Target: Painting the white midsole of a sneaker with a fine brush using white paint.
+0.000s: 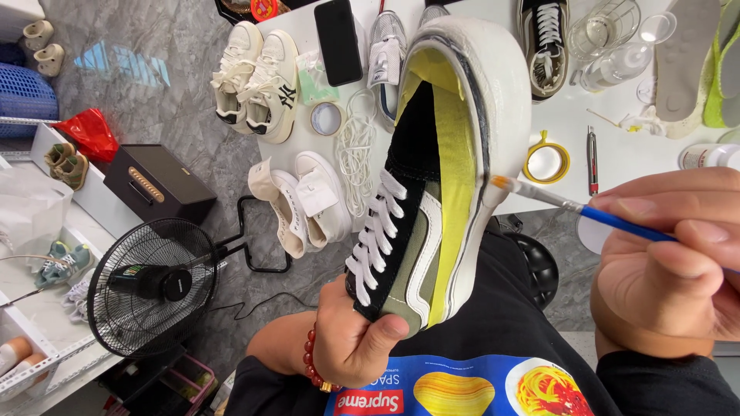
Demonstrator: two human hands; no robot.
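Observation:
My left hand [356,339] grips the heel end of a black and olive sneaker [432,169] with white laces, held on its side over my lap. Yellow masking tape [455,162] covers its upper beside the white sole. My right hand [671,262] pinches a thin blue-handled paintbrush [570,205]. The brush's orange-tipped bristles touch the edge of the white sole.
A white table [617,146] holds a black phone [338,40], pairs of white sneakers [258,81], loose white laces [356,150], tape rolls [546,162], a craft knife [592,160], glass jars [605,31] and insoles [690,54]. A black fan [150,285] stands on the floor at left.

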